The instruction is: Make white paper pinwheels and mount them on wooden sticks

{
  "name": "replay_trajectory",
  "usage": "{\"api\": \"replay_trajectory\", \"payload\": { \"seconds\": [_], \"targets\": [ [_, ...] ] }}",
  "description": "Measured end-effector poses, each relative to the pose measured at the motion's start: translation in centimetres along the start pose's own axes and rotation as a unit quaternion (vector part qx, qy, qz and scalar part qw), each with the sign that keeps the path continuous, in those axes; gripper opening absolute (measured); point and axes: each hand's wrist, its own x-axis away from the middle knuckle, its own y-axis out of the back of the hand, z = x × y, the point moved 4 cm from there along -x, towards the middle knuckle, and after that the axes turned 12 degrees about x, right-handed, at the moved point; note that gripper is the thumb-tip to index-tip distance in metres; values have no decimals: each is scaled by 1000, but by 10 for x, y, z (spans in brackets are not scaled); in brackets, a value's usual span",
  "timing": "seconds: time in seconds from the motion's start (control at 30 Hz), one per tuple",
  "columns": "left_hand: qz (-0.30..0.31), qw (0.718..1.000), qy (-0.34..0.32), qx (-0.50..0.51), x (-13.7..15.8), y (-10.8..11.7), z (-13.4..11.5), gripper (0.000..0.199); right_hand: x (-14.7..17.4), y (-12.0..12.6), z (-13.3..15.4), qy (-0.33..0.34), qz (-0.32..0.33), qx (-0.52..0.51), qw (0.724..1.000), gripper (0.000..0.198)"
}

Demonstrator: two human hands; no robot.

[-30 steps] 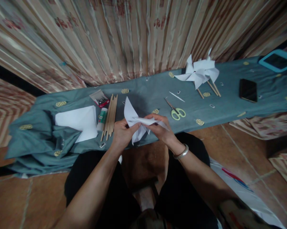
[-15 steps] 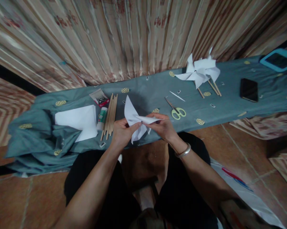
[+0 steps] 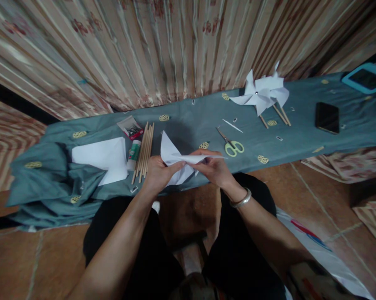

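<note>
Paper [image 3: 169,151]: white, folded, pointed | grip: left hand [image 3: 156,173], right hand [image 3: 217,170] pinching it | wooden sticks [image 3: 145,148]: slender, straight

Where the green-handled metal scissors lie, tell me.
In the head view, the green-handled metal scissors lie right of centre on the blue-green cloth, beyond the bare right hand, with a narrow white sliver behind.
</note>
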Motion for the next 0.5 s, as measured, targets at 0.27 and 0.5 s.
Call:
{"api": "replay_trajectory", "payload": {
  "seconds": [0.27, 0.5],
  "targets": [
    [17, 999, -38, -28, 1, 2, -5, 22, 6, 0, 7, 47, -14, 38, 998, 11],
    [76, 990, -98, -62, 19, -2, -21, 12, 21, 6, 26, 146, 10, 62, 987, 15]
  ]
}}
